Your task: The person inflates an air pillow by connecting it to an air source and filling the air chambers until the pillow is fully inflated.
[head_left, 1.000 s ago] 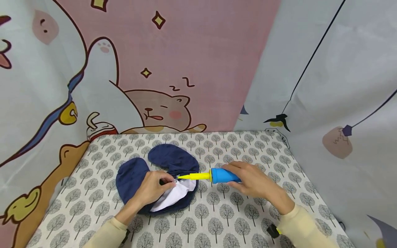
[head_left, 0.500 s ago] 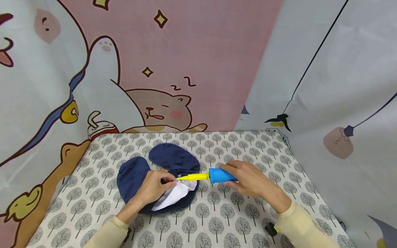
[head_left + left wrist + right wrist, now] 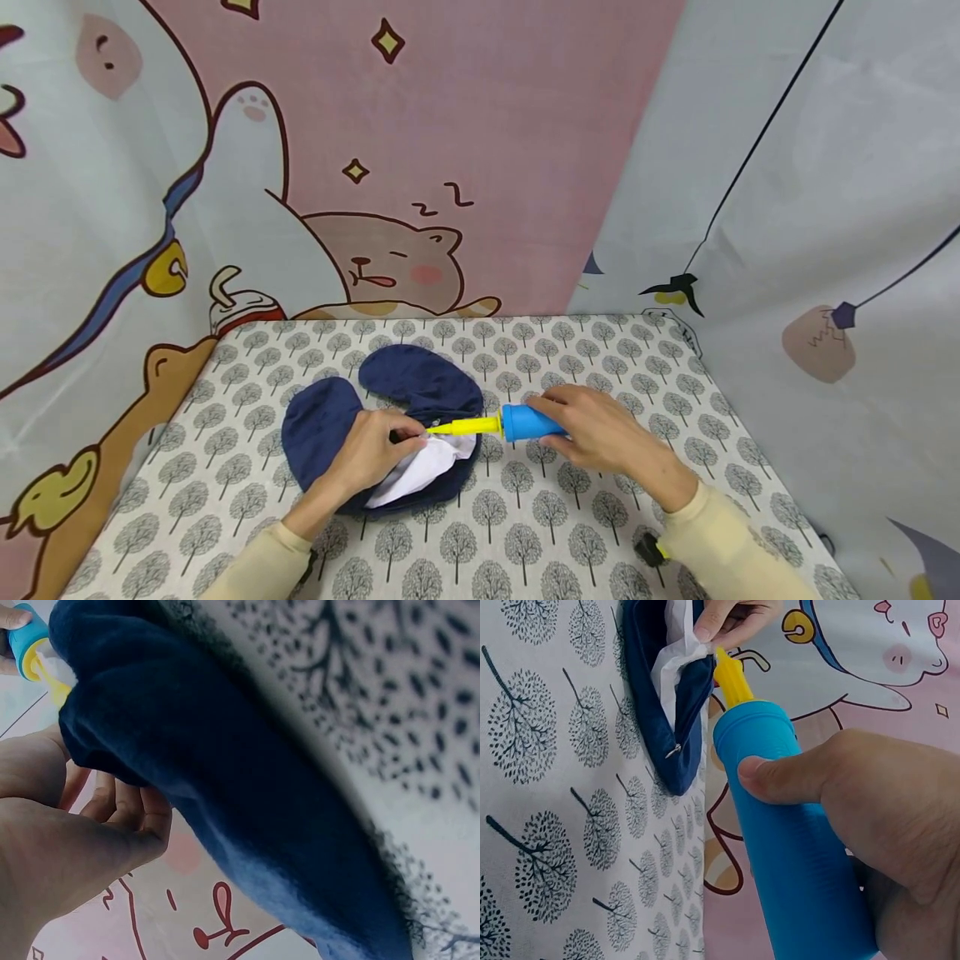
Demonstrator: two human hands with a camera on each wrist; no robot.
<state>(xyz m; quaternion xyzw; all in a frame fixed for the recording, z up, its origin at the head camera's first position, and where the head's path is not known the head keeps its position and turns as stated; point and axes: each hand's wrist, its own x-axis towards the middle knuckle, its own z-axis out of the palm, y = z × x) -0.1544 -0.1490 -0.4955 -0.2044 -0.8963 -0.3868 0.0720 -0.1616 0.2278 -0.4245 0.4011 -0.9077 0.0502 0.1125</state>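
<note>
A navy U-shaped neck pillow (image 3: 420, 379) lies on the table, its cover unzipped. White inner lining (image 3: 416, 477) spills out of the opening. My left hand (image 3: 375, 450) pinches a bit of the white inner, where a valve would sit, hidden behind thumb and fingertips. My right hand (image 3: 600, 433) grips the blue barrel of a hand pump (image 3: 525, 422), thumb along its side in the right wrist view. The pump points left, its yellow nozzle (image 3: 476, 426) with the tip right at my left fingertips. A navy lobe fills much of the left wrist view.
A small metal zipper pull (image 3: 673, 751) hangs at one end of the pillow's opening. The table wears a tree-print cloth (image 3: 517, 533). Cartoon-printed curtains (image 3: 487, 150) enclose the back and both sides.
The pump in my right hand has shifted slightly left, bringing its nozzle tip in against my left fingertips. My left hand and the pillow stay nearly still.
</note>
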